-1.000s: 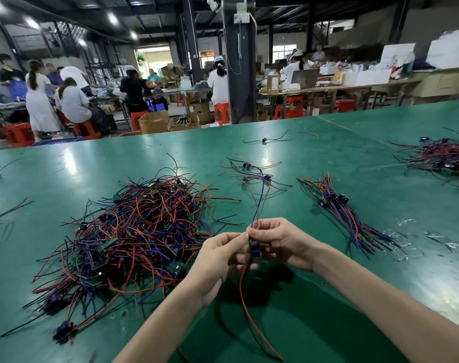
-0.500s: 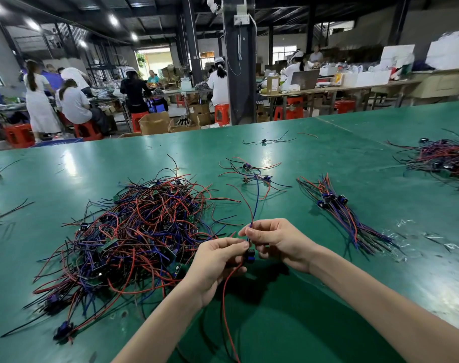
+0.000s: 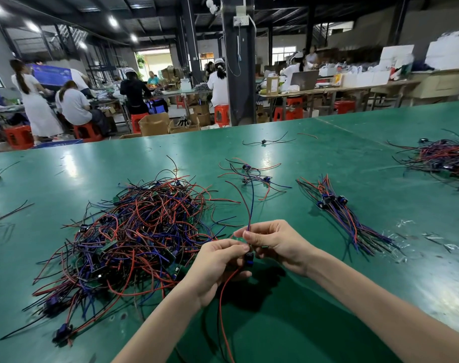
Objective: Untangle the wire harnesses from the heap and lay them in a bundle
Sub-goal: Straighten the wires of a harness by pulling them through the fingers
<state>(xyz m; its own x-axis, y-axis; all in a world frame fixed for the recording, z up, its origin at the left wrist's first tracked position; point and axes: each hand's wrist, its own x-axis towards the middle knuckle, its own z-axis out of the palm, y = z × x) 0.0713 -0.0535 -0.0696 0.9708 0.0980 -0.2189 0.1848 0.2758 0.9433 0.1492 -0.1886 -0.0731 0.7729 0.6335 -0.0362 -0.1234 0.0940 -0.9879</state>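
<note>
A big tangled heap (image 3: pixel 134 231) of red, blue and black wire harnesses lies on the green table (image 3: pixel 301 297), left of centre. My left hand (image 3: pixel 218 265) and my right hand (image 3: pixel 278 243) meet just right of the heap and together pinch one harness (image 3: pixel 249 258) at its small blue connector. Its red and blue wires rise above my fingers, and a red and a black wire hang down toward me. A straightened bundle (image 3: pixel 341 213) of harnesses lies to the right of my hands.
A few loose harnesses (image 3: pixel 252 174) lie beyond my hands, and a single one (image 3: pixel 263 141) sits farther back. Another heap (image 3: pixel 443 161) is at the far right edge. Stray wires lie at the left edge. People work at benches behind the table.
Both hands stay at the same spot on the harness. The hanging red wire has swung left and back, and the upper wires have shifted slightly.
</note>
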